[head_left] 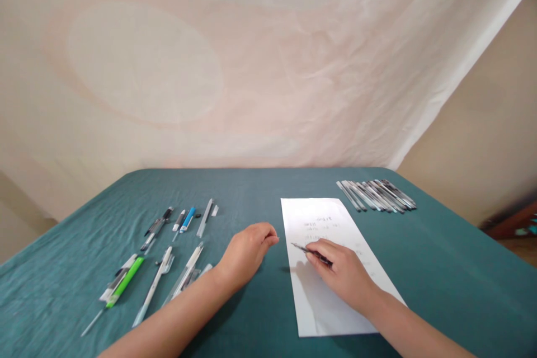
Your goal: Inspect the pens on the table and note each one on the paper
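Your left hand: fingers pinched closed, contents indiscernible | Your right hand: gripping a pen over paper

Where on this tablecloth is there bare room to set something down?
Bare teal tablecloth lies beyond the left hand, between the scattered pen parts and the white paper, and right of the paper, nearer than the row of pens. It is crowded on the left, around the green barrel, and over the paper, where the right hand holds a slim pen.
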### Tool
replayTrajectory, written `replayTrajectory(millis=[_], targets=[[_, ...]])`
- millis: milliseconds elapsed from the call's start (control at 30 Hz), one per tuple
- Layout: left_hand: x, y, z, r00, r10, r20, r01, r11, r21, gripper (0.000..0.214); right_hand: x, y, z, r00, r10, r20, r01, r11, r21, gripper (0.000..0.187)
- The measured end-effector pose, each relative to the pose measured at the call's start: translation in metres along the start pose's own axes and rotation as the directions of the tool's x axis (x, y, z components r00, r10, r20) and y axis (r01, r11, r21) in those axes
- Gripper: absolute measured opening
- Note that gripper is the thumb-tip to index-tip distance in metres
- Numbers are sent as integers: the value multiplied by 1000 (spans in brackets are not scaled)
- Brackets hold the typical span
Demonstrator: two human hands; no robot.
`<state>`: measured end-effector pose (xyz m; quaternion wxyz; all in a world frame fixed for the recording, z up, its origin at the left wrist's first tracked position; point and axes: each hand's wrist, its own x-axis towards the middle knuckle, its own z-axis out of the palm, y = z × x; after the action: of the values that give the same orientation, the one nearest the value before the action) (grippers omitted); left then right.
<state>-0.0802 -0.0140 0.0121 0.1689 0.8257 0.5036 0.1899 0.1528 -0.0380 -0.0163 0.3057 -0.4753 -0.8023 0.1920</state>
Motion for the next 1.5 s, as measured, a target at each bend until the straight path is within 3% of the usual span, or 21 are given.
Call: replayTrajectory(millis=[167, 233, 300, 367, 500, 667, 867, 967, 1067, 1133, 1200, 1333, 1500], targets=[[-2, -3, 9, 991, 91, 98, -98, 993, 64, 7, 1, 4, -1, 999, 17, -36, -17, 1000, 3, 20], [-2, -6, 5, 988, 112, 106, -121, 989, 80, 18, 1, 4, -2, 999, 20, -30, -20, 1000, 2, 20], [-1, -10, -7, 993, 94, 69, -102, 989, 112, 27, 1, 4, -2, 1000, 19, -25, -19, 1000, 5, 20], [-1, -17, -24, 997, 44, 60, -53, 983, 177, 17, 0, 4, -2, 1000, 16, -24, -16, 1000, 10, 20], [-5, -23, -45, 971, -93, 218, 13, 939, 344, 10, 0, 5, -1, 1000, 12, -23, -12, 1000, 17, 21], [-10, -7, -34, 957, -167, 238, 29, 869, 493, 11, 0, 4, -1, 1000, 8, -13, -8, 1000, 9, 21], [-13, 5, -19, 951, -140, 276, -5, 885, 465, 10, 0, 3, -1, 1000, -3, 2, 3, 1000, 2, 20], [-13, 5, -18, 954, -130, 270, 37, 945, 324, 20, -1, 4, 0, 1000, -12, 2, 12, 1000, 5, 20], [-10, 9, -20, 975, -84, 204, 105, 990, -96, 26, -1, 2, -1, 1000, -26, -3, 26, 1000, 11, 21], [-7, 14, -21, 978, -59, 200, 141, 892, -429, 28, 0, 0, -1, 999, -39, -11, 40, 999, 25, 21], [-6, 18, -23, 981, -16, 192, 140, 746, -652, 29, -1, -2, -2, 998, -62, -25, 63, 997, 45, 22], [-4, 19, -24, 984, 60, 165, 102, 571, -814, 34, -2, -8, -6, 992, -110, -60, 114, 991, 71, 26], [-3, 17, -23, 985, 65, 158, 97, 546, -832, 35, -4, -11, -9, 988, -142, -64, 146, 988, 59, 27]])
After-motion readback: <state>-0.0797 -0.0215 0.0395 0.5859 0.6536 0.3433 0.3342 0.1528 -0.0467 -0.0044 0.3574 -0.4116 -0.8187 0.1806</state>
